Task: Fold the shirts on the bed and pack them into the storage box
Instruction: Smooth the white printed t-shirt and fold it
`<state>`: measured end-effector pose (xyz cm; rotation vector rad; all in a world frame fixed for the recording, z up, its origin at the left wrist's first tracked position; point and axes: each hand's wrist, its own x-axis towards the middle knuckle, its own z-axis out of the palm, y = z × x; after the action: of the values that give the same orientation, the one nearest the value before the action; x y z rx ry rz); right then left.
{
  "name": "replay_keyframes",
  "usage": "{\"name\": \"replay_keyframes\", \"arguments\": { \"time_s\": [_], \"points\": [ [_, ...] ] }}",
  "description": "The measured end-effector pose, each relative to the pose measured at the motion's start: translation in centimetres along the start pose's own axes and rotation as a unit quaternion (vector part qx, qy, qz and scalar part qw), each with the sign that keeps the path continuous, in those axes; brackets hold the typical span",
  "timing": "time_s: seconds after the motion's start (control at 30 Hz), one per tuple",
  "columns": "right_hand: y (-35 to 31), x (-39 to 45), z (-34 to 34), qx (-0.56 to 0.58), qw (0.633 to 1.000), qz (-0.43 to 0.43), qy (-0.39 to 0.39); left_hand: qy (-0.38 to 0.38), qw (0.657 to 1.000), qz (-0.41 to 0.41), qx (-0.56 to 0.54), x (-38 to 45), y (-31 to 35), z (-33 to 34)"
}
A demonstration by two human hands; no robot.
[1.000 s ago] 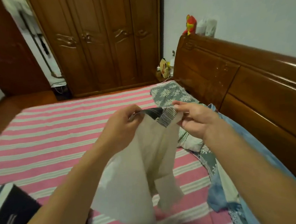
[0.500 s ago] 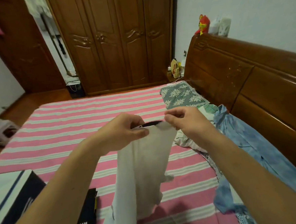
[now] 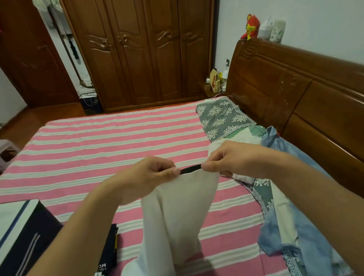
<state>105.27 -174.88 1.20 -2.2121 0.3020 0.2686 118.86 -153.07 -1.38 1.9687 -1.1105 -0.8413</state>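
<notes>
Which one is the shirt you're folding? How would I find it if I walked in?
Find the pink-and-white striped bed beside the big wooden headboard. Above its near half, the left hand and right hand pinch a white shirt by its black collar, so it hangs down. The blue shirt beside it just lies crumpled.

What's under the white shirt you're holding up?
Under the white shirt, which both hands pinch by its dark collar, lies the pink striped bedsheet; whatever sits behind its hanging folds is covered.

white shirt [image 3: 177, 213] now hanging straight, dark collar pulled taut
</notes>
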Motion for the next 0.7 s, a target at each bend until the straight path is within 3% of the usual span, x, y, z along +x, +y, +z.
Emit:
{"name": "replay_keyframes", "arguments": {
  "time_s": [0.1,0.13,0.2,0.27,0.33,0.4,0.6,0.7],
  "points": [
    [0.5,-0.2,1.4,0.071,0.995,0.061,-0.027,0.041,0.998,-0.01,0.05,0.3,-1.0,1.0],
    [0.8,0.0,2.0,0.035,0.996,0.082,-0.01,0.075,0.991,0.0,0.106,0.5,-1.1,1.5],
    [1.8,0.8,3.0,-0.138,0.982,0.081,0.1,0.131,0.978,0.023,0.162,0.9,-0.9,3.1],
    [1.5,1.0,3.6,-0.158,0.959,-0.012,0.236,0.16,0.976,0.046,0.14,1.2,-0.8,4.3],
    [1.3,1.0,3.7,-0.102,0.948,-0.108,0.28,0.208,0.972,0.046,0.097,1.7,-0.8,5.0],
    [1.3,1.0,3.6,-0.135,0.93,-0.152,0.305,0.243,0.967,0.04,0.069,1.9,-0.9,5.7],
    [0.6,0.0,0.7,-0.286,0.87,-0.22,0.335,0.176,0.982,-0.017,0.068,1.8,-2.3,6.6],
    [1.1,0.0,-2.2,-0.328,0.84,-0.181,0.393,0.179,0.973,-0.085,0.12,1.2,-5.9,6.0]
  ]
}}
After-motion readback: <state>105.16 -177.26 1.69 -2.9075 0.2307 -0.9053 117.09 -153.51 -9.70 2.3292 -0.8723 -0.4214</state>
